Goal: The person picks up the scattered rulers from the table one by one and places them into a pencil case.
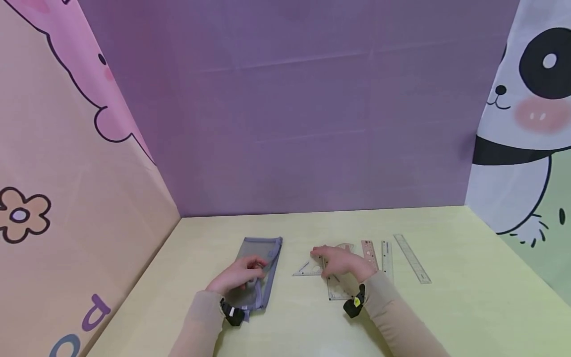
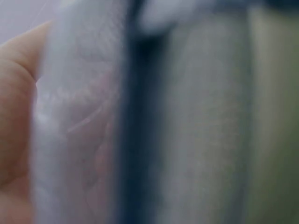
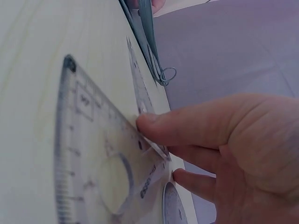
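Observation:
A grey mesh zip pouch (image 1: 254, 246) with purple-blue edging lies left of centre in the head view. My left hand (image 1: 243, 272) holds its upper layer, and the left wrist view shows the blurred pouch fabric (image 2: 201, 116) in front of the fingers. My right hand (image 1: 341, 262) reaches over two clear set squares. Its thumb (image 3: 152, 127) touches between the left set square (image 1: 308, 269) and the right one (image 1: 337, 291), fingers extended past the left one's edge. Both set squares lie on the table. A clear protractor (image 1: 346, 246) is partly hidden behind the right hand.
Right of the right hand lie a pinkish ruler (image 1: 368, 250), a clear ruler (image 1: 386, 255) and another clear ruler (image 1: 412, 259) set at a slant. A purple backdrop (image 1: 285, 124) stands behind the pale table (image 1: 285, 332), with printed cloth walls on both sides.

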`<state>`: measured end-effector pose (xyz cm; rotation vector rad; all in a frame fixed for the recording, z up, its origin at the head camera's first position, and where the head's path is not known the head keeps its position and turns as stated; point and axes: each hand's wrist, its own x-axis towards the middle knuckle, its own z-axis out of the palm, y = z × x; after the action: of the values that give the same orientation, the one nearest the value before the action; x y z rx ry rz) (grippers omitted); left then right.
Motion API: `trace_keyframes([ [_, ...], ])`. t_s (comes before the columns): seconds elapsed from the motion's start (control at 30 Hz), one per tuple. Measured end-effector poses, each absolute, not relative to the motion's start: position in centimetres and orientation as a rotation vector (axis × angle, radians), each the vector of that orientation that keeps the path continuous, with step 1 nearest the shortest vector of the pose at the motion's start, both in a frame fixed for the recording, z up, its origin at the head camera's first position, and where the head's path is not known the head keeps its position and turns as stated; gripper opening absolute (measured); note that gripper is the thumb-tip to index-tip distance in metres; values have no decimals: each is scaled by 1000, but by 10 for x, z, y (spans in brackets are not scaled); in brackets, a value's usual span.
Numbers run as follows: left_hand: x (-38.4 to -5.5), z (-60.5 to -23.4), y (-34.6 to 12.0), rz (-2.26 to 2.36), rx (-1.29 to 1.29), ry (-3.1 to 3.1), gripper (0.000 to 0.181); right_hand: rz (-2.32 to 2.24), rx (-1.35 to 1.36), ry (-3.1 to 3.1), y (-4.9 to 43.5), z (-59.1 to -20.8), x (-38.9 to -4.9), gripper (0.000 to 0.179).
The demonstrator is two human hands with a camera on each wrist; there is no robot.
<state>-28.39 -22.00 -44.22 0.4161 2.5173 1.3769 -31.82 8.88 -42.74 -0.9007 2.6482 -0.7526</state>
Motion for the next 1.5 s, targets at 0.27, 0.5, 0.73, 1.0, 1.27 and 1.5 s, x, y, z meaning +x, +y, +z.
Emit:
trace_keyframes([
  [0.27,-282,-436,-218,1368,396,2514,35,-676,-914,2732,85,-422,-321,56],
  [0.5,-283,-441,-220,1349,406,2501,35,-587,-847,2803,81,-424,-323,55],
  [0.73,-284,-441,-221,1353,381,2515,33,-621,-806,2833,79,-425,-326,49],
  [1.0,-283,-443,-220,1359,403,2505,35,-656,-788,2803,79,-427,-325,47],
  [1.27,-281,-441,-221,1364,377,2499,34,-654,-827,2814,78,-427,-326,51],
  [1.5,-281,-441,-219,1354,374,2506,35,-641,-839,2827,79,-432,-327,58],
])
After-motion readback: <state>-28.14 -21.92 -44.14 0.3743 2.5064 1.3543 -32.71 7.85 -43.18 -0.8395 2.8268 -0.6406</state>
